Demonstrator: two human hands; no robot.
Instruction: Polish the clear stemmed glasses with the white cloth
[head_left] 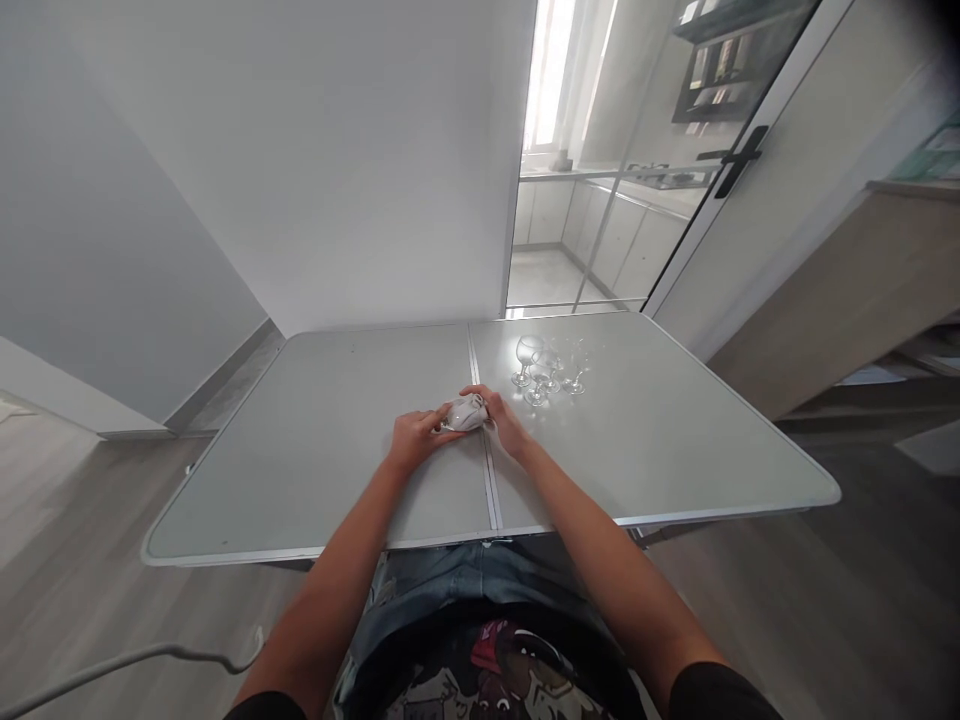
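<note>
My left hand (414,436) and my right hand (501,418) meet over the middle seam of a grey folding table (315,450). Between them lies a wine glass on its side (465,412), with a white cloth wrapped about it. My left hand grips one end of the glass. My right hand curls round the other end with the cloth. Just beyond my right hand, several clear stemmed glasses (546,366) stand upright in a cluster on the table's right half.
A white wall stands behind the table. At the back right a glass sliding door with a black handle (739,160) opens onto a kitchen. A wooden counter (847,270) sits at the right. A grey cable (127,660) runs over the floor at lower left.
</note>
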